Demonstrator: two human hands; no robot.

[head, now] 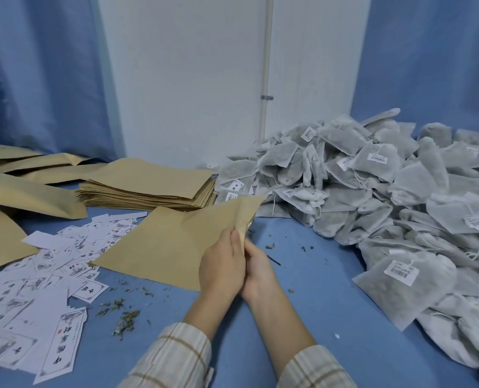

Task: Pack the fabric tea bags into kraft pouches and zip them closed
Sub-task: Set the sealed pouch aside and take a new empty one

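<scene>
A flat kraft pouch [171,242] is held up at a slant over the blue table, its far corner resting on the surface. My left hand [223,264] pinches the pouch's near edge with thumb on top. My right hand [256,268] sits right beside and partly under it, fingers curled at the same edge. A big heap of grey fabric tea bags [386,197] with white barcode tags fills the right side. A neat stack of empty kraft pouches [148,186] lies behind the held one.
More kraft pouches [28,194] lie at the far left. Several white printed labels [50,270] are scattered at the front left. Loose tea crumbs [123,317] dot the blue table. Blue curtains and a white wall stand behind.
</scene>
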